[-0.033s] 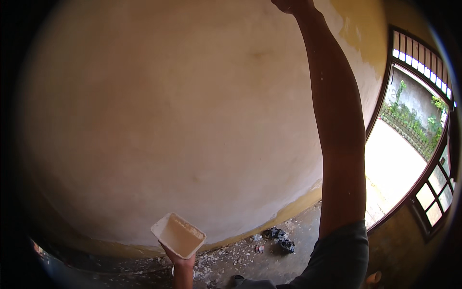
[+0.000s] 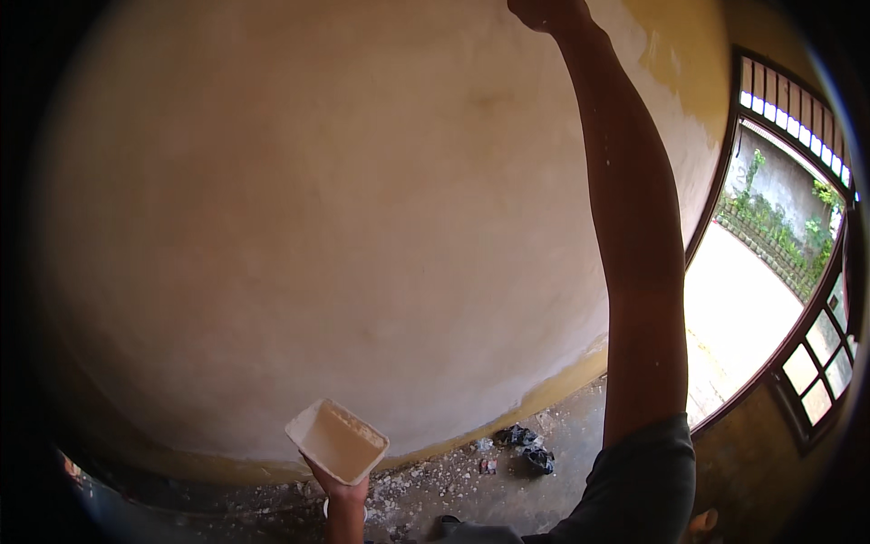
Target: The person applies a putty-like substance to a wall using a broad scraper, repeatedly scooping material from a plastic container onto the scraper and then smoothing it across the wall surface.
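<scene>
Low in the view, my left hand point(image 2: 344, 488) grips a rectangular, off-white tub point(image 2: 309, 430) from below. The tub is tilted with its mouth toward me, and a smooth pale paste or liquid lies inside. My right arm stretches up in front of the wall point(image 2: 362, 227), which is coated unevenly in whitish and cream tones. At the top edge, my right hand point(image 2: 544, 13) is cut off by the frame; its fingers and anything in them are hidden.
Pale crumbs and debris point(image 2: 408, 485) litter the floor along the wall's foot, with crumpled black plastic point(image 2: 536, 459) and a small packet point(image 2: 488, 466) among them. At right, a dark-framed doorway point(image 2: 716, 231) opens onto bright paving, beside a paned window point(image 2: 818, 367).
My right hand and forearm have shifted very slightly left. The tub in my left hand stays almost where it was.
</scene>
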A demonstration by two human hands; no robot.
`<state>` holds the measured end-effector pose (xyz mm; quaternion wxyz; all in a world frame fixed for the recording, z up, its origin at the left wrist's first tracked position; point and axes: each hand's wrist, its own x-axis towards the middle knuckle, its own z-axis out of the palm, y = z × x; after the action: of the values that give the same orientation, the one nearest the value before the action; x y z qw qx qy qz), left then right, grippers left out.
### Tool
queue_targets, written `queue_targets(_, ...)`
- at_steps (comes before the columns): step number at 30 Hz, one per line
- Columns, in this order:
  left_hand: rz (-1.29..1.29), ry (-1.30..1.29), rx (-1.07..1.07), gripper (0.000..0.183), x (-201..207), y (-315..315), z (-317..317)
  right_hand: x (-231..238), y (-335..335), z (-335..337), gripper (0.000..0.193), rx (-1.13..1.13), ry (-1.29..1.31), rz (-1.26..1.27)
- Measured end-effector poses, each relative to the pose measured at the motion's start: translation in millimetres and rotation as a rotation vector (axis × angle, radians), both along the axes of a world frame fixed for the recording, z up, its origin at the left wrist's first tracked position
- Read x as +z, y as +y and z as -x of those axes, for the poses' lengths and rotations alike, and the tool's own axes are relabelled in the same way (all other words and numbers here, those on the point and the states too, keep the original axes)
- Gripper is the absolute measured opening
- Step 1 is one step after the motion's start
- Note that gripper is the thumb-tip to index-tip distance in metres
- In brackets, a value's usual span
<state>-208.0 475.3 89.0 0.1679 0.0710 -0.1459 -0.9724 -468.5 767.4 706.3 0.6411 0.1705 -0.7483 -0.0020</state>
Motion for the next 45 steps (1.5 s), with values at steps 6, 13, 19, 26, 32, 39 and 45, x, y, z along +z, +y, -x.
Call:
queue_targets(6, -0.023, -0.083, -0.035, 0.051, 12, -3, 0, -179, -39, -11, 0.017, 0.182, 0.032, -0.108)
queue_targets(13, 0.003, -0.063, -0.068, 0.052, 4, -10, 1, -257, -23, -29, 0.023, 0.268, -0.091, 0.488)
queue_targets(19, -0.03, -0.065, -0.095, 0.052, 12, 1, 4, -182, 29, -9, 0.025, 0.108, -0.31, 0.836)
queue_targets(26, 0.046, 0.035, -0.007, 0.054, -7, -14, 2, -252, -76, -42, 0.026, 0.331, -0.37, 0.173)
queue_targets(32, -0.047, 0.022, -0.089, 0.054, 6, 1, 6, -128, 16, 17, 0.026, 0.207, 0.467, 0.135)
queue_targets(39, -0.023, 0.097, -0.046, 0.054, -17, -5, 4, -222, 36, 7, 0.022, 0.059, -0.051, 0.024)
queue_targets(45, 0.068, 0.098, 0.004, 0.056, -23, 1, 11, -180, 25, -41, 0.025, 0.373, -0.036, 0.233)
